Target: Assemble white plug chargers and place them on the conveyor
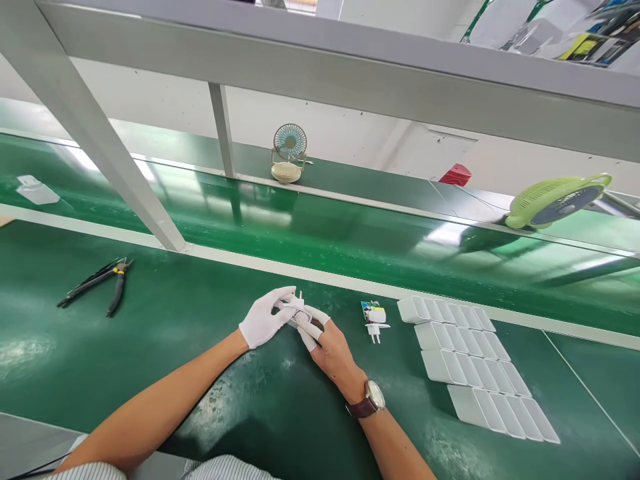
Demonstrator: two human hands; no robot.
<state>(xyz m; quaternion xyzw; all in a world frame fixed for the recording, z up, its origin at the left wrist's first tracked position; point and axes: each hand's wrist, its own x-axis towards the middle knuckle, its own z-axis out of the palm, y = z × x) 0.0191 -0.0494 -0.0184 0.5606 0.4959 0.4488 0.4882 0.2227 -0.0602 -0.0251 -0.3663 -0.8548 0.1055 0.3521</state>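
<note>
Over the green bench, my left hand [265, 319], in a white glove, is closed on a white plug adapter [299, 305] with its pins pointing up and away. My right hand [327, 340], with white coverings on its fingers and a wristwatch [374, 395], grips the same adapter from the right. Fingers hide much of the adapter's body. To the right of my hands lies a small circuit board [372, 311], with a white two-pin plug piece [375, 331] at its near side.
Rows of white open plastic housings [467, 367] stand on the right. Black-handled pliers [95, 283] lie at the left. Behind a pale rail runs a shiny green strip [320, 233]. A small fan [289, 153] and a green fan [555, 201] stand beyond. A grey frame [320, 67] crosses above.
</note>
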